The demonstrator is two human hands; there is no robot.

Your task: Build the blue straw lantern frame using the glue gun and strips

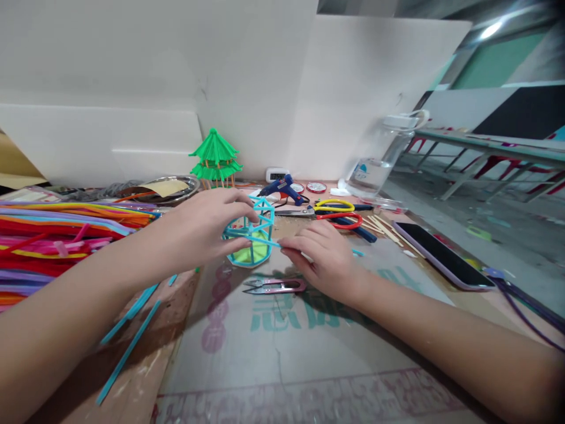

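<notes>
A small light-blue frame (pixel 263 213) with a yellow-green base (pixel 249 253) stands upright on the mat, seemingly built from pipe cleaners. My left hand (pixel 207 224) curves round its left side, thumb in front and fingers above, gripping it; the exact contact is partly hidden. Thumb and forefinger of my right hand (pixel 324 259) pinch the right end of a light-blue pipe cleaner (pixel 267 241), which runs across the frame's front. Just below the hands lie thread snips (pixel 276 287) with pink handles.
Bundled coloured pipe cleaners (pixel 57 247) lie at left, with loose blue pieces (pixel 128 353) nearer me. Behind stand a green pagoda model (pixel 215 159), a glue gun (pixel 285 188) and a water bottle (pixel 382 156). Scissors (pixel 295 212), pliers (pixel 339 220) and a phone (pixel 441 256) lie right.
</notes>
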